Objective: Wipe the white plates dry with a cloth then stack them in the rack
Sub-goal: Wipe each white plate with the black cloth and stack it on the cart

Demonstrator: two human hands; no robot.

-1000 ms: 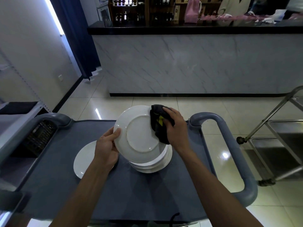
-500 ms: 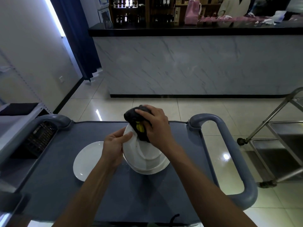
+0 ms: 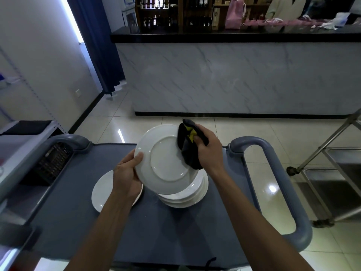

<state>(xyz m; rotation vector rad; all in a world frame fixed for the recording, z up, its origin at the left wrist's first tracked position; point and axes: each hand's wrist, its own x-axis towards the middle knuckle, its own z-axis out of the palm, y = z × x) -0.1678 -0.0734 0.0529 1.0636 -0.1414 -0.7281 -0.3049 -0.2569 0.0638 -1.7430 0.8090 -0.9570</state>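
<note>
The left hand (image 3: 127, 174) holds the hard, slippery plate (image 3: 166, 159) by its rim; the right hand (image 3: 210, 149) presses the soft cloth (image 3: 188, 151) on it.

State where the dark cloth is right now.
In the head view, the cloth is in the right hand, pressed on the right rim of the raised plate, above the stack.

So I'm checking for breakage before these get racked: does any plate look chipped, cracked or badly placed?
Nothing stands out. The held plate, underside up between the left hand and the cloth in the right hand, looks intact, as do the stack and the single plate.
</note>
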